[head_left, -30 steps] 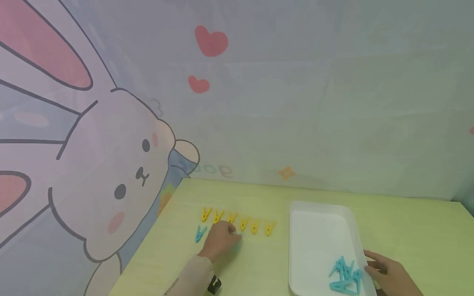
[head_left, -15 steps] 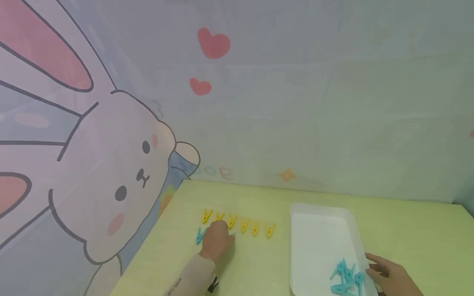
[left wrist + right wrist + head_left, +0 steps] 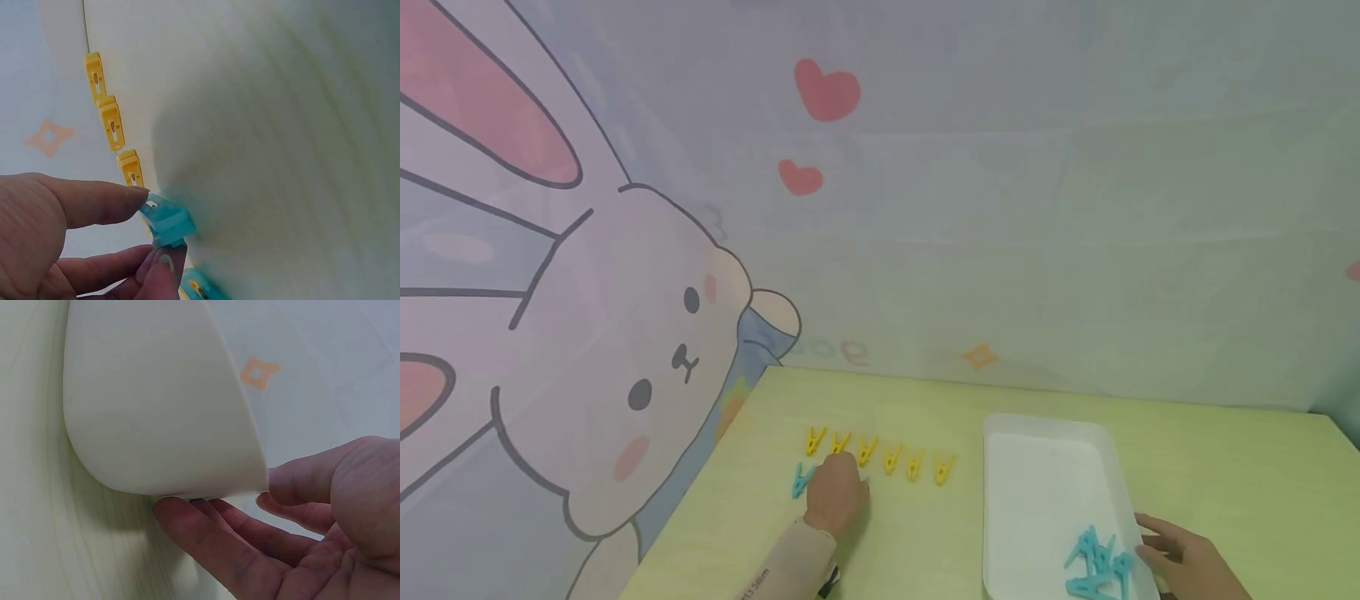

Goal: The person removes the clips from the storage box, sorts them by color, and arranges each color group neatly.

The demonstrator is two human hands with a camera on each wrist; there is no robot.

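On the left part of the counter [image 3: 925,533], a blue clothespin [image 3: 802,479] lies flat just left of the left hand [image 3: 838,493], with a row of yellow clothespins [image 3: 880,454] beyond it. The left wrist view shows that hand pinching a second blue clothespin [image 3: 165,220] between thumb and fingertips [image 3: 131,197], right at the counter surface. It looks like light, rigid plastic with a spring, smooth enough to slip, so a pinch across its flat sides near the middle should hold it best; squeezing the tail end would spring it open. To the right stands a white tray [image 3: 1045,467] with a heap of blue clothespins [image 3: 1093,562] in its near right corner. The right hand [image 3: 1183,562] steadies the tray's near right edge, fingers loosely curled around the rim [image 3: 206,487], holding no pin
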